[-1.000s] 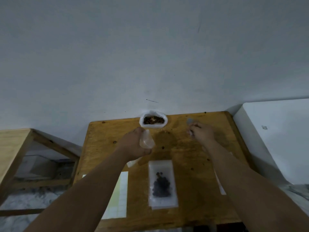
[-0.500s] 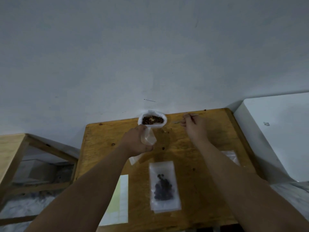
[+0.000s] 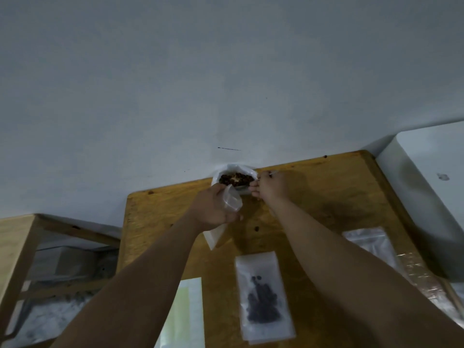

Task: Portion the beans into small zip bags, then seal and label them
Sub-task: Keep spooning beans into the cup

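Observation:
An open white bag of brown beans (image 3: 234, 178) stands at the far edge of the wooden table (image 3: 326, 197), against the wall. My left hand (image 3: 213, 207) is closed on an empty clear small zip bag (image 3: 232, 200), held just in front of the bean bag with its mouth up. My right hand (image 3: 272, 188) pinches a thin small spoon (image 3: 272, 173) at the bean bag's right rim; the spoon's bowl is hidden. A sealed zip bag of dark beans (image 3: 262, 300) lies flat near the front, between my forearms.
A pale label sheet (image 3: 185, 315) lies at the front left of the table. Empty clear zip bags (image 3: 371, 242) lie to the right, partly under my right arm. A white box (image 3: 426, 184) stands at the right, a wooden frame (image 3: 15, 244) at the left.
My right hand has moved left from the table's far right part to the bean bag's rim. My left hand has carried the small zip bag up closer to the bean bag.

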